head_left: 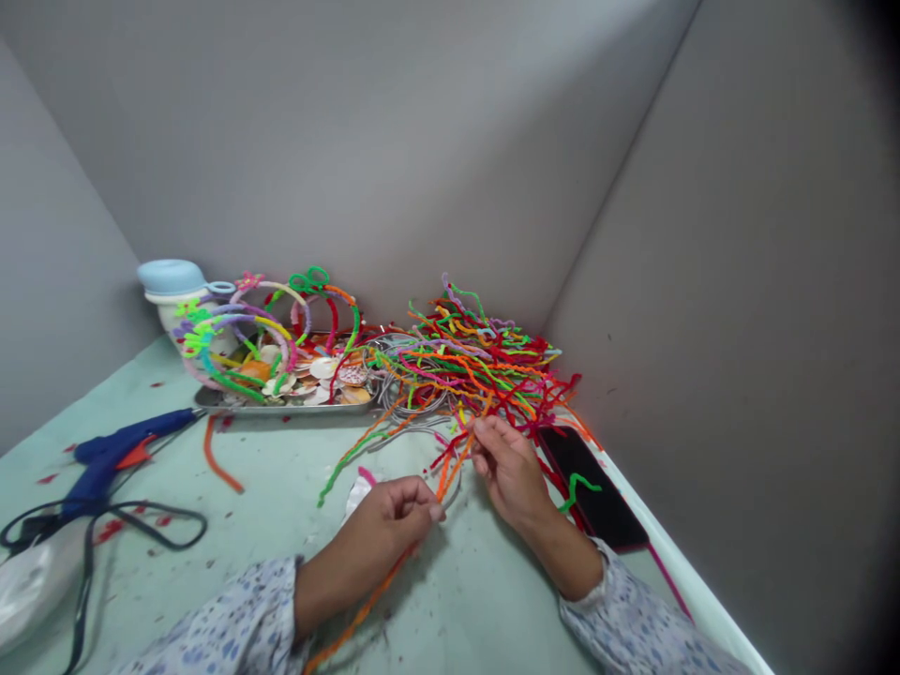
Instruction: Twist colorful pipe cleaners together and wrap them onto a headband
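An orange pipe cleaner (454, 469) runs between my two hands in the middle of the table. My left hand (394, 520) is closed on it, and an orange length trails from under that hand toward the lower edge of the view. Higher up and to the right, my right hand (507, 469) pinches the orange strand between thumb and fingers. Just beyond the hands lies a heap of many-coloured pipe cleaners (478, 352). Behind my left hand a white piece (357, 492) with a pink tip is partly hidden.
A metal tray (295, 409) holds shells (323, 368) and colourful pipe-cleaner hoops (243, 319). Behind it stands a blue-lidded white bottle (171, 281). A blue glue gun (105, 459) with its dark cord lies left. On the right rests a black phone (597, 492) near grey walls.
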A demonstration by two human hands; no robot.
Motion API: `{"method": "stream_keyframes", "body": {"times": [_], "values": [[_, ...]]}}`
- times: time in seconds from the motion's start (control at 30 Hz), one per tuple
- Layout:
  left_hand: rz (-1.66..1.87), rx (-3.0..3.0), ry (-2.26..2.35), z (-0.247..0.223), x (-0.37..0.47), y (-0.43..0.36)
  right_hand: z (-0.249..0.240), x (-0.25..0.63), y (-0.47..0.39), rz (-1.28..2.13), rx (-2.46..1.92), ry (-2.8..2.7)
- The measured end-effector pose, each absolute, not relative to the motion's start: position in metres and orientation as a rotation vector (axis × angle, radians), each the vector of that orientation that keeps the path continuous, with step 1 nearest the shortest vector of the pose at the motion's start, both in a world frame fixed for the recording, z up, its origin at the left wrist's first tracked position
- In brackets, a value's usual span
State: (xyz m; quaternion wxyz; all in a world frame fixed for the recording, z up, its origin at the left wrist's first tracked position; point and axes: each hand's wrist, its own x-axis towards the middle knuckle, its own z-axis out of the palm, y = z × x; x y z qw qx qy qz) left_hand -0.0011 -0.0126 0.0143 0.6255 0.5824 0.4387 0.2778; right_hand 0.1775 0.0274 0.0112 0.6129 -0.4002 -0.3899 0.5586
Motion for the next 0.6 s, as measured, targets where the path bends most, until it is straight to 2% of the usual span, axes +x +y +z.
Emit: {"method": "stream_keyframes", "body": {"times": [0.6], "values": [[0.696,1.776,1.213,0.0197,-0.0032,-0.0196,0.0073,0.1741,0.0288,1.188,-1.064,-0.847]]}}
